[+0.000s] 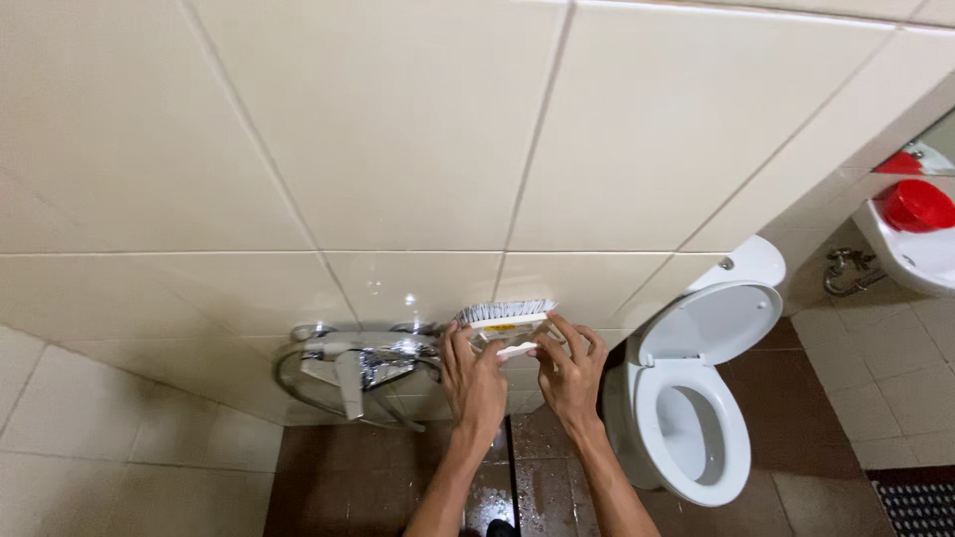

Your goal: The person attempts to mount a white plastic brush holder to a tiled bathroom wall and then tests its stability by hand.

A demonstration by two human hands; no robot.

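Note:
Both my hands grip a white scrubbing brush (507,316) with grey-white bristles turned toward the cream wall tiles (398,129). My left hand (472,378) grips its left side and my right hand (569,368) its right side and handle. The brush sits just right of a chrome shower tap (363,363) fixed low on the wall.
A white toilet (696,418) with its lid up stands to the right on a wet brown tiled floor (328,487). At the far right, a white sink (920,249) holds a red bowl (917,204), with a chrome valve (846,270) beneath.

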